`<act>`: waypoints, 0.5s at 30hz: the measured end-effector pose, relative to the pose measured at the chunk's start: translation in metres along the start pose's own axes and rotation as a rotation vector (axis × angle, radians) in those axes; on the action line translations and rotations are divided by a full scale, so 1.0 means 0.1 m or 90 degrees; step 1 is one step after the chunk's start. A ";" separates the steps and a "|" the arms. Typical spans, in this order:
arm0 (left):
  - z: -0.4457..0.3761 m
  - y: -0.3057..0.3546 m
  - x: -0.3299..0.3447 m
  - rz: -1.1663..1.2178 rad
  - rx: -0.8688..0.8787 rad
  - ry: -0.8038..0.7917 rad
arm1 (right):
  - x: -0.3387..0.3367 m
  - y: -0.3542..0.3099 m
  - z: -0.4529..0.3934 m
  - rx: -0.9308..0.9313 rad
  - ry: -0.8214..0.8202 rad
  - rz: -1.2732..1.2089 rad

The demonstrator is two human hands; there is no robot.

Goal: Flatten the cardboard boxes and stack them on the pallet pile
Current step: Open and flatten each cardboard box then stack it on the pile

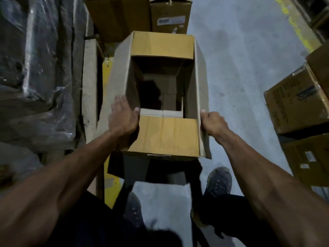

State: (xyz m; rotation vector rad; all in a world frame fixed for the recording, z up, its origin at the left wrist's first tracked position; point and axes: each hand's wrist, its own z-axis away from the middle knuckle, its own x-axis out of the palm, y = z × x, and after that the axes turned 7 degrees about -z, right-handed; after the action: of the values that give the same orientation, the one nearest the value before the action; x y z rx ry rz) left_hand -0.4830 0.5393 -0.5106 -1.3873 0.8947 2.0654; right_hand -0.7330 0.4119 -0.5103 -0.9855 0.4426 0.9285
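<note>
An open brown cardboard box (165, 136) is held in front of me above the floor, its top flaps spread and its inside showing. My left hand (122, 118) grips the box's left wall near the close corner, thumb inside the opening. On the right wall's edge my right hand (212, 123) is closed, near the close right corner. The bottom flaps look partly open, with dark gaps at the base. The pallet pile is not clearly told apart in this view.
Plastic-wrapped dark goods (39, 68) fill the left side beside a wooden pallet edge (90, 90). Closed cartons (169, 16) stand ahead and more cartons (300, 104) are stacked at the right. Grey concrete floor (240, 68) runs between them; my shoes (219, 180) are below the box.
</note>
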 end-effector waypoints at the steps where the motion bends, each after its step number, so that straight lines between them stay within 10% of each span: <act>1: 0.03 0.00 0.02 -0.082 0.066 0.019 | -0.01 0.01 -0.03 0.006 -0.023 -0.015; 4: 0.09 0.08 -0.01 -0.196 0.284 -0.022 | -0.02 0.02 -0.06 0.034 -0.089 -0.096; 15: 0.35 0.26 -0.76 0.001 0.281 -0.107 | -0.14 0.15 0.08 0.048 -0.205 -0.264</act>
State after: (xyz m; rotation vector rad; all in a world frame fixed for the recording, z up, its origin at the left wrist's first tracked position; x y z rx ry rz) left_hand -0.4948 0.5453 -0.4242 -0.9650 1.1877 1.8066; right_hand -0.7535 0.4161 -0.5040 -0.8003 -0.0034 0.6704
